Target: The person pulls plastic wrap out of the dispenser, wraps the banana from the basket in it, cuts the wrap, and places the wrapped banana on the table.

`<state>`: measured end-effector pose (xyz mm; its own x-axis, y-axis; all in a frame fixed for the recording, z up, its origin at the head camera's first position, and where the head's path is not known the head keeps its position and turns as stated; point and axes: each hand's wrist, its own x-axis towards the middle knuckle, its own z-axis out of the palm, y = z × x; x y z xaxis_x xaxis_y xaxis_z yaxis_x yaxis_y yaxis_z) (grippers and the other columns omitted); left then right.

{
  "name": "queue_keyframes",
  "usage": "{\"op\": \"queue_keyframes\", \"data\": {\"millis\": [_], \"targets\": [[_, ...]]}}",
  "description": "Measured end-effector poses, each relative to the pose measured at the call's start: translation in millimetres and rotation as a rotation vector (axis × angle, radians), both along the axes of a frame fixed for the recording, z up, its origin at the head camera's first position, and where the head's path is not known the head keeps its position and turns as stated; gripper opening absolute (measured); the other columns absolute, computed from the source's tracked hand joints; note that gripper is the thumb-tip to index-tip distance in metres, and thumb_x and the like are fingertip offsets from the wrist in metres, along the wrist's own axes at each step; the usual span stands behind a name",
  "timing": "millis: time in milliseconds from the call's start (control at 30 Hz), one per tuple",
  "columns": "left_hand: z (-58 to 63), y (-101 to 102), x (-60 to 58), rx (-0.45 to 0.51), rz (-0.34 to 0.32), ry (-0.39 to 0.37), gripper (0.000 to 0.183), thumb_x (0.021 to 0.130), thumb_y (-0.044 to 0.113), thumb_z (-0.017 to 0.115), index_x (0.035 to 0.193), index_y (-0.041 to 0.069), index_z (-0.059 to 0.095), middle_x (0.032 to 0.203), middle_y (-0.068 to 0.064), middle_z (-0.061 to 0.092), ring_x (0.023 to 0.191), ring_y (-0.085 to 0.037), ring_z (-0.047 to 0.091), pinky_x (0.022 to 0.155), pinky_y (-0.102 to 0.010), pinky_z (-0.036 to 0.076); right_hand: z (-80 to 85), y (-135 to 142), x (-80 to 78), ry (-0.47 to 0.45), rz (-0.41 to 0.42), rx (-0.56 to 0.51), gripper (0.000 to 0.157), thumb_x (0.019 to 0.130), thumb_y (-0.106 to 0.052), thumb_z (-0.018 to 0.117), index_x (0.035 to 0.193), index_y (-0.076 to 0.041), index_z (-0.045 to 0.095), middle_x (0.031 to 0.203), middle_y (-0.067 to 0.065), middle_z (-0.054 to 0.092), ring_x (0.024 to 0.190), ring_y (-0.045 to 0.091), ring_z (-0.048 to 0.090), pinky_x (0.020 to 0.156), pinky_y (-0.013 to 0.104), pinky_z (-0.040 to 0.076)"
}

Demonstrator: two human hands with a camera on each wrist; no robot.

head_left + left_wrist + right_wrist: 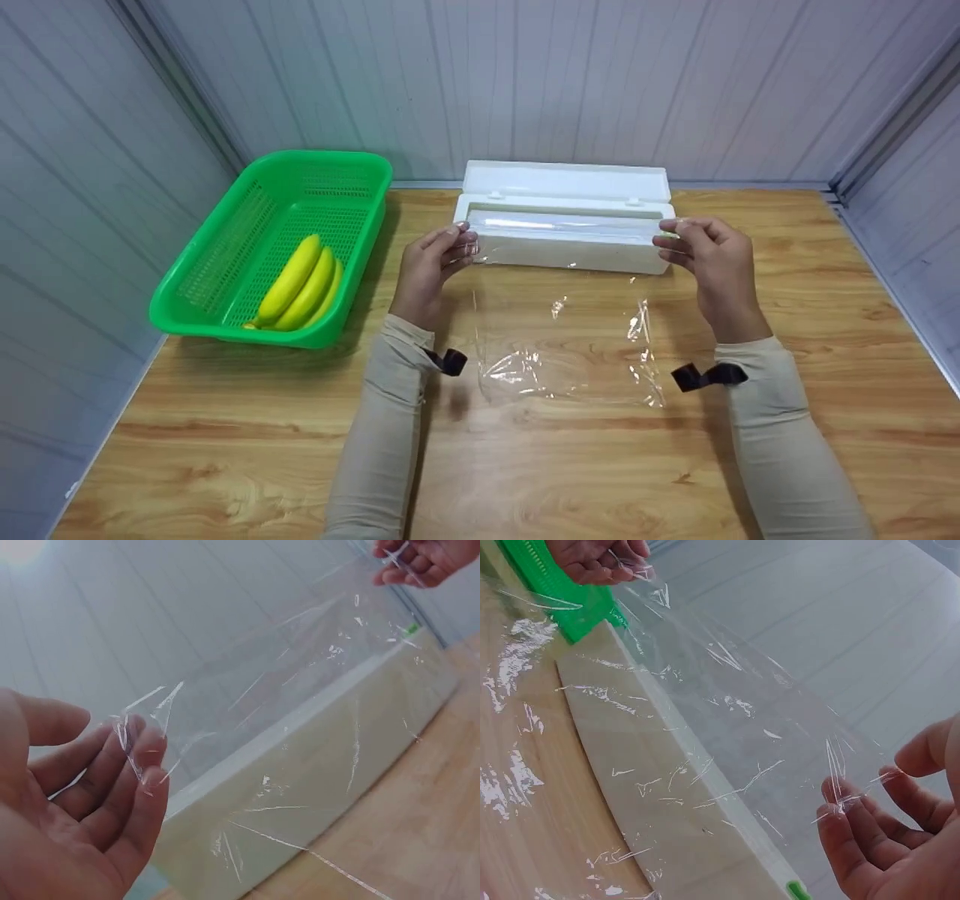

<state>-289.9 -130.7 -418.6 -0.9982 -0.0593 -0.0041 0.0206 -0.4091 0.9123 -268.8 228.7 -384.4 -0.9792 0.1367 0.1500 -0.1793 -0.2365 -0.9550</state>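
Observation:
A clear sheet of cling film stretches between both hands, its far edge held up in front of a white dispenser box. My left hand holds the film's left corner at the fingertips, fingers loosely bent. At the opposite corner, my right hand pinches the film between thumb and index finger. The near part of the sheet spreads low over the wooden table, with bright creases. Behind the hands the box lid stands raised, and a film roll shows inside. In the right wrist view a small green piece sits at the box's end.
To the left stands a green perforated basket with several yellow bananas in it. Panelled walls enclose the back and sides of the wooden table. Black straps stick out from both wrists.

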Motion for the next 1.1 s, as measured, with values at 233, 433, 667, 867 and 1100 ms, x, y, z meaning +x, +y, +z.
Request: {"op": "queue_keyframes", "data": {"millis": [233, 433, 667, 867, 1100], "targets": [[-3.6, -3.9, 7.0, -0.129, -0.024, -0.042, 0.029, 0.101, 0.007, 0.057, 0.124, -0.009, 0.064, 0.103, -0.015, 0.073, 0.100, -0.030, 0.070, 0.100, -0.049, 0.048, -9.2, 2.8, 11.0, 0.002, 0.008, 0.111, 0.022, 0.098, -0.001, 0.061, 0.111, 0.017, 0.060, 0.107, 0.018, 0.068, 0.093, 0.025, 0.071, 0.084, 0.030, 0.057], [-5.2, 1.0, 16.7, -0.247, -0.012, -0.069, 0.031, 0.099, 0.005, 0.058, 0.128, -0.007, 0.062, 0.123, -0.021, 0.065, 0.113, -0.036, 0.061, 0.104, -0.051, 0.044, -20.1, 3.3, 19.6, 0.023, -0.070, 0.337, 0.027, 0.098, -0.002, 0.059, 0.120, 0.014, 0.059, 0.116, 0.020, 0.063, 0.105, 0.022, 0.066, 0.090, 0.024, 0.053], [-5.2, 1.9, 38.7, -0.736, 0.006, 0.060, 0.023, 0.092, 0.009, 0.068, 0.114, 0.002, 0.068, 0.109, -0.012, 0.066, 0.099, -0.024, 0.060, 0.085, -0.038, 0.051, -32.8, 5.0, 40.2, 0.051, -0.142, 0.655, 0.031, 0.098, -0.011, 0.061, 0.123, 0.007, 0.059, 0.119, 0.017, 0.061, 0.108, 0.020, 0.061, 0.086, 0.019, 0.048], [-9.9, 0.6, 69.3, -1.158, -0.376, 0.177, 0.007, 0.091, 0.014, 0.071, 0.097, 0.010, 0.071, 0.083, 0.004, 0.065, 0.078, -0.015, 0.061, 0.071, -0.034, 0.051, -45.6, 10.5, 58.2, 0.117, 0.161, 0.976, 0.016, 0.096, -0.012, 0.067, 0.107, 0.000, 0.068, 0.096, 0.007, 0.069, 0.084, 0.017, 0.063, 0.073, 0.022, 0.052], [-19.0, 3.3, 83.7, -1.399, -0.613, 0.214, 0.011, 0.083, 0.017, 0.079, 0.089, 0.021, 0.071, 0.079, 0.011, 0.064, 0.075, -0.011, 0.060, 0.071, -0.034, 0.049, -56.2, 8.5, 64.2, 0.093, 0.593, 1.166, 0.008, 0.092, -0.013, 0.073, 0.098, -0.010, 0.068, 0.086, -0.004, 0.064, 0.079, 0.013, 0.060, 0.070, 0.029, 0.052]]}}
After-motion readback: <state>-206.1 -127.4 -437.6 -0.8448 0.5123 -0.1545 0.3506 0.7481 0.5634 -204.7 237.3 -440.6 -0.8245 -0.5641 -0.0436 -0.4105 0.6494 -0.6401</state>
